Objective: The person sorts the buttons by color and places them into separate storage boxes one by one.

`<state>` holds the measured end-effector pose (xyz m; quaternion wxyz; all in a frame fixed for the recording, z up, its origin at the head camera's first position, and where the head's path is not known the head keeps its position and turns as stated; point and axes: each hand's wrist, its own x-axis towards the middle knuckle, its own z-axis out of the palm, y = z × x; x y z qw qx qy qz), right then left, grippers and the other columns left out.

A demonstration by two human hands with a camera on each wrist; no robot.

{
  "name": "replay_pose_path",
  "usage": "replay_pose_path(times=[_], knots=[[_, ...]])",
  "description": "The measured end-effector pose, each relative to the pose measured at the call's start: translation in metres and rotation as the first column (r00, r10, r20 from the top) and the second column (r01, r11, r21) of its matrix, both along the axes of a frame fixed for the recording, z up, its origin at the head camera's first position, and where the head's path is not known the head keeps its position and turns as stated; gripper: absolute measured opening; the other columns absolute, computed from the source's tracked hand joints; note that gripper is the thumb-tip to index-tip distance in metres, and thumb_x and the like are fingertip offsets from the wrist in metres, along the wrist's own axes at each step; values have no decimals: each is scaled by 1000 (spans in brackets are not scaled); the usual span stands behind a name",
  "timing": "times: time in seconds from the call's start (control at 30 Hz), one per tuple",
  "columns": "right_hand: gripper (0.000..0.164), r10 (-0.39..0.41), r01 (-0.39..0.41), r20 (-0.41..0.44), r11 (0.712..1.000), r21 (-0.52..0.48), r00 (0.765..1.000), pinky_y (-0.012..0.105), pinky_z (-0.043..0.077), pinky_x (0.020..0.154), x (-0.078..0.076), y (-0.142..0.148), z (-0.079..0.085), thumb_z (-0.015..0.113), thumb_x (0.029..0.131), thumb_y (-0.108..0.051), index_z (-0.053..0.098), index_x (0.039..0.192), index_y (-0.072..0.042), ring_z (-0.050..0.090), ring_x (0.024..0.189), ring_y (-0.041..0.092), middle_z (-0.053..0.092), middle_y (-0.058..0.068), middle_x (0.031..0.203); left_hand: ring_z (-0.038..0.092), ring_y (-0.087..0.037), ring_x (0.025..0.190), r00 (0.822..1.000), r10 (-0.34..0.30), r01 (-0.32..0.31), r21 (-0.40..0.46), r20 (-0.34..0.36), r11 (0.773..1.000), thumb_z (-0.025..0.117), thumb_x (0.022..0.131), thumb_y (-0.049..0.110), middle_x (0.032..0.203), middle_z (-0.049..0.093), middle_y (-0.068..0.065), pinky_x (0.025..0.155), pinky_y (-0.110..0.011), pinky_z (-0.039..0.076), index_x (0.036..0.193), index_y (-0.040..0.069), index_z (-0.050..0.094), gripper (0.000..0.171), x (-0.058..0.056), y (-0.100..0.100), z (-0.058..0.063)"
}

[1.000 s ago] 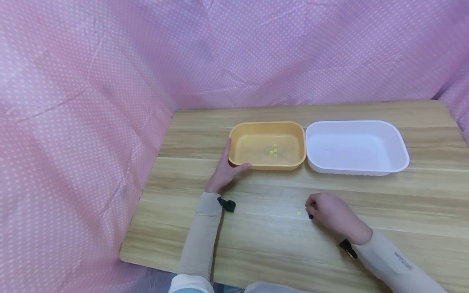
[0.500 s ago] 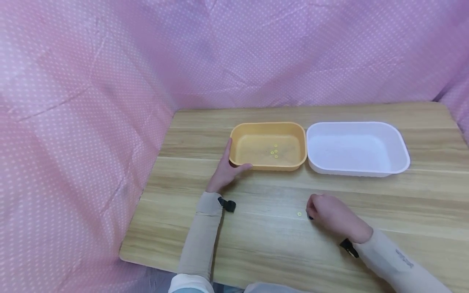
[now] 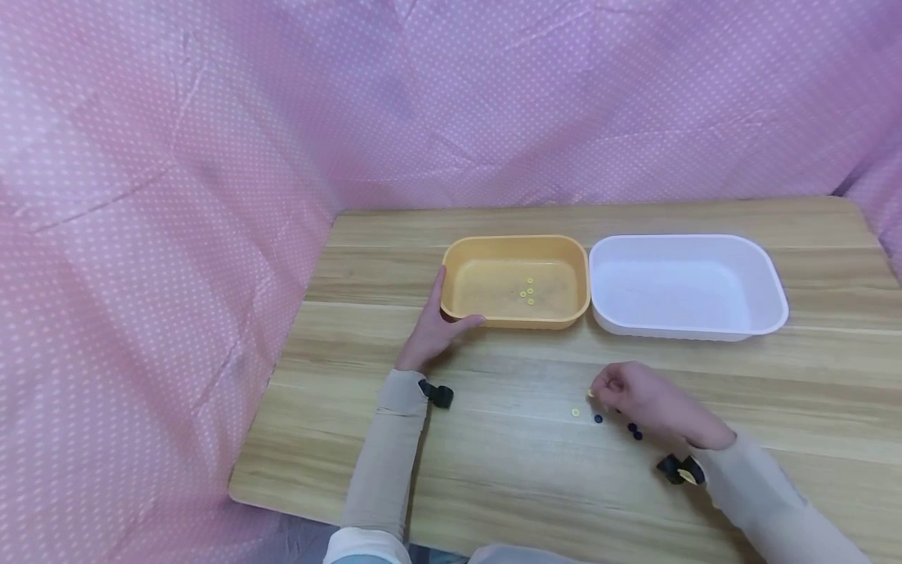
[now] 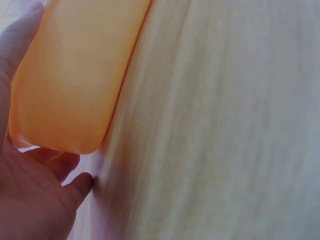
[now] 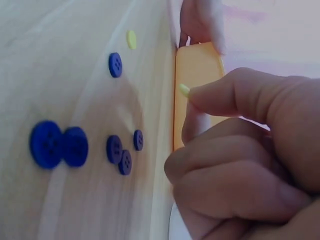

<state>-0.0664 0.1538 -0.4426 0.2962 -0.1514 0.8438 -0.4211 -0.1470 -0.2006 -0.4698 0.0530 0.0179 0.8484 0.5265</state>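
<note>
My left hand [image 3: 428, 333] grips the left end of a yellow-orange plastic tub [image 3: 524, 323], thumb along its front wall and fingers at its end, as the left wrist view also shows. Between thumb and forefinger, my right hand [image 3: 644, 398] pinches a small yellow button [image 5: 184, 90] just above the table; its other fingers are curled in. Below it lie several dark blue four-hole buttons [image 5: 115, 65], two pairs touching or overlapping in the right wrist view. One more yellow button [image 3: 575, 413] lies on the wood to the left of them. Several yellow buttons [image 3: 531, 291] rest inside the tub.
A white plastic tub [image 3: 676, 332] stands right beside the yellow-orange one, at its right. Both are on a wood-grain table [image 3: 493, 470]. Pink dotted cloth [image 3: 493, 102] hangs behind the table and on its left.
My right hand has risen slightly and moved forward, now with a yellow button between its fingertips. Blue buttons that it covered have come into sight. The left hand stays on the tub.
</note>
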Motion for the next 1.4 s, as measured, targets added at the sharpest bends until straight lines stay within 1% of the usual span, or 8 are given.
replay_pose_path(times=[0.17, 0.37, 0.53, 0.77, 1.03, 1.13, 1.27, 1.4], knots=[[16, -16, 17, 39, 1000, -16, 999, 24, 40, 50, -4, 4, 3, 55, 98, -15, 65, 102, -3, 48, 60, 15, 56, 5, 74, 21, -13, 143, 1000, -2, 2, 5, 4, 1000, 83, 65, 58, 161, 13, 5, 116, -40, 17, 157, 32, 0, 126, 0, 0, 0], [21, -35, 39, 91, 998, -41, 995, 25, 40, 51, -6, 5, 4, 55, 99, -20, 63, 105, -1, 49, 64, 18, 55, 8, 75, 20, -12, 143, 1000, -4, 4, 14, 3, 1000, 84, 66, 57, 161, 13, 5, 116, -39, 17, 157, 31, 0, 126, 1, 0, 1], [24, -62, 69, 131, 997, -46, 989, 25, 40, 56, -10, 5, 4, 55, 99, -25, 64, 105, -3, 50, 72, 22, 57, 10, 82, 21, -13, 143, 1000, -7, 7, 14, 1, 1000, 83, 67, 56, 161, 12, 5, 116, -40, 17, 157, 30, 0, 126, 0, 0, 1], [26, -71, 84, 143, 993, -84, 987, 26, 42, 63, -14, 6, 12, 55, 99, -23, 63, 110, -2, 50, 81, 24, 58, 12, 92, 20, -12, 143, 1000, -10, 10, 20, 0, 1000, 83, 66, 57, 161, 12, 6, 116, -40, 17, 157, 31, 0, 126, 1, 0, 1], [30, -64, 74, 94, 992, -105, 993, 25, 35, 52, -19, 3, 15, 55, 99, -30, 65, 104, -2, 44, 64, 17, 50, 5, 75, 20, -11, 143, 1000, -10, 10, 16, -2, 1000, 83, 68, 55, 161, 12, 7, 116, -38, 17, 155, 39, 0, 122, 1, 0, 0], [34, -89, 101, 108, 989, -111, 990, 25, 37, 58, -21, 1, 17, 53, 100, -33, 65, 106, -2, 46, 71, 18, 54, 6, 80, 20, -11, 143, 1000, -7, 7, 12, 0, 1000, 83, 67, 55, 161, 12, 8, 116, -38, 17, 156, 37, 0, 123, 1, 0, 0], [36, -120, 135, 123, 983, -122, 985, 27, 39, 66, -24, -1, 20, 52, 101, -32, 63, 114, 0, 46, 78, 20, 55, 7, 86, 19, -11, 143, 1000, -3, 3, 2, -1, 1000, 83, 67, 57, 161, 12, 9, 116, -40, 17, 157, 32, 0, 125, 1, -1, 0], [41, -136, 159, 154, 977, -145, 979, 28, 36, 58, -26, -1, 22, 52, 101, -34, 60, 120, 2, 41, 69, 18, 44, 2, 74, 19, -12, 143, 1000, -7, 7, -3, -3, 1000, 83, 67, 56, 161, 11, 9, 116, -39, 17, 157, 29, 0, 126, 0, 0, 0]])
